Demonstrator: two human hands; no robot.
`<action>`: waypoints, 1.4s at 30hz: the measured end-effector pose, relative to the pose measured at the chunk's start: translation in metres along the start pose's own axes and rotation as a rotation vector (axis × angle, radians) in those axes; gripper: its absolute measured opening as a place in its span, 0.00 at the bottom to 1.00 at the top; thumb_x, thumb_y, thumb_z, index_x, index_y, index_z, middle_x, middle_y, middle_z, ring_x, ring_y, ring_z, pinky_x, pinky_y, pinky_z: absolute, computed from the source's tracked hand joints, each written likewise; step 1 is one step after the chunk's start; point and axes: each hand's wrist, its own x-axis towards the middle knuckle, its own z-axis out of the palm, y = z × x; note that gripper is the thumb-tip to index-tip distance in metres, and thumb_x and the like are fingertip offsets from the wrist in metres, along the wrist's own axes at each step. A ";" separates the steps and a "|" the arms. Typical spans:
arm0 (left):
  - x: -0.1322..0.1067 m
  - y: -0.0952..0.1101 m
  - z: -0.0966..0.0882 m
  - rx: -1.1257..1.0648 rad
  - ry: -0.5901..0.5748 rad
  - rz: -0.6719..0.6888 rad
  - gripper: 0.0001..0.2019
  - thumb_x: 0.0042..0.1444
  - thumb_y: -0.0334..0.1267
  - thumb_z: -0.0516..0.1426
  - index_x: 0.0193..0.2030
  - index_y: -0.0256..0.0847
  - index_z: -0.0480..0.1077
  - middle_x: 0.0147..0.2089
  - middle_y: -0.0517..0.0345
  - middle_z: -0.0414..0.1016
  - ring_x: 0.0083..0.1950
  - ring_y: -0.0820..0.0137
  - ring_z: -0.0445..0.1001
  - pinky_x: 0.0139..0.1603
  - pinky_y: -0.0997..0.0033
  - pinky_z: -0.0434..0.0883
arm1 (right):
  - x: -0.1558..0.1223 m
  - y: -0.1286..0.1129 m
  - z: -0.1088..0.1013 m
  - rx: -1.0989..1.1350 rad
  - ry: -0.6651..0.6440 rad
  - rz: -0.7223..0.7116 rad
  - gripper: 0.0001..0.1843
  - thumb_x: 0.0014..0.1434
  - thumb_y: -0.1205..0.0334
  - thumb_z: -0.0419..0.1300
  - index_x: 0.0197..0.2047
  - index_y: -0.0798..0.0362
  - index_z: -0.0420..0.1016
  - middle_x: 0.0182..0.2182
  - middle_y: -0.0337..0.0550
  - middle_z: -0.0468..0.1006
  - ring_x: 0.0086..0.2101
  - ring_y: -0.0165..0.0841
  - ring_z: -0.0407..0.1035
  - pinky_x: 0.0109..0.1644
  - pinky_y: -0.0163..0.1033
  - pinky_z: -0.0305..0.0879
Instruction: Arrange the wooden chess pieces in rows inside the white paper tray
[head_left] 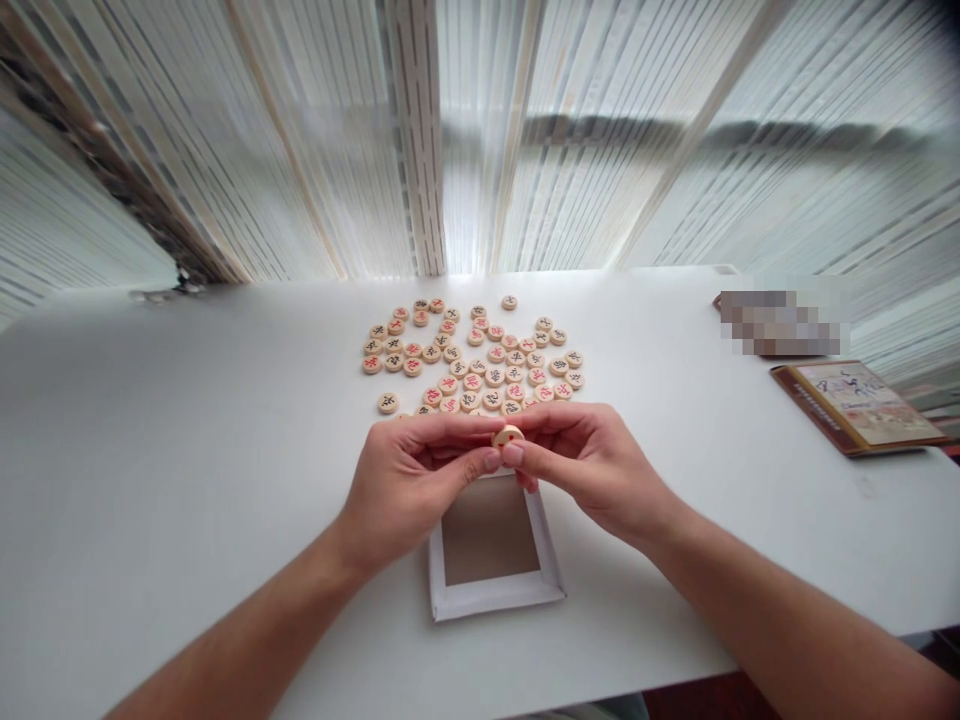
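Note:
Between the fingertips of my left hand (409, 475) and my right hand (592, 465) is one round wooden xiangqi piece (508, 436) with red marking, its face partly covered by my thumbs. Both hands pinch it, raised above the far end of a shallow box tray (499, 597) with white rims and a brown inside. Just beyond my fingers many more xiangqi pieces (472, 382) lie loosely spread on the white table, marked in red or black characters. My hands hide the nearest ones. A single piece (388, 402) sits apart at the left, another (509, 302) at the back.
At the right of the white table (225, 480) lies a brown box lid or booklet (862, 405) with a printed picture. Behind it is a blurred-out item (780, 322). Striped blinds (480, 140) hang along the table's far edge.

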 end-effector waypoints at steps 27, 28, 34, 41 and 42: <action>0.002 -0.002 -0.003 -0.036 -0.028 -0.040 0.08 0.61 0.32 0.71 0.47 0.42 0.87 0.42 0.55 0.91 0.42 0.63 0.90 0.47 0.72 0.88 | -0.002 0.002 -0.001 -0.049 -0.015 -0.042 0.12 0.59 0.57 0.78 0.45 0.50 0.91 0.24 0.39 0.84 0.24 0.28 0.77 0.30 0.31 0.78; 0.002 -0.003 -0.003 -0.034 -0.033 -0.036 0.09 0.61 0.31 0.71 0.47 0.43 0.87 0.42 0.55 0.91 0.42 0.63 0.90 0.47 0.73 0.88 | -0.002 0.003 -0.001 -0.032 -0.006 -0.029 0.14 0.57 0.58 0.79 0.46 0.50 0.91 0.25 0.40 0.85 0.24 0.29 0.77 0.30 0.32 0.78; 0.002 -0.005 -0.004 -0.019 -0.035 -0.013 0.10 0.59 0.29 0.71 0.47 0.42 0.87 0.43 0.54 0.91 0.43 0.63 0.90 0.47 0.72 0.88 | -0.001 0.009 -0.002 0.029 0.017 0.004 0.18 0.50 0.64 0.83 0.45 0.48 0.91 0.28 0.39 0.86 0.26 0.27 0.77 0.30 0.29 0.76; 0.001 -0.007 -0.003 0.097 0.044 0.088 0.09 0.60 0.27 0.71 0.46 0.42 0.86 0.45 0.56 0.90 0.47 0.66 0.90 0.52 0.75 0.86 | -0.002 0.008 -0.003 -0.302 0.055 -0.270 0.10 0.61 0.67 0.74 0.46 0.46 0.90 0.34 0.41 0.87 0.33 0.31 0.78 0.37 0.34 0.77; 0.000 -0.008 -0.003 0.118 0.054 0.106 0.09 0.60 0.27 0.71 0.46 0.42 0.86 0.45 0.56 0.90 0.47 0.67 0.89 0.53 0.75 0.86 | -0.002 0.008 -0.004 -0.379 0.070 -0.333 0.09 0.63 0.67 0.73 0.46 0.46 0.90 0.35 0.42 0.87 0.34 0.32 0.78 0.38 0.36 0.76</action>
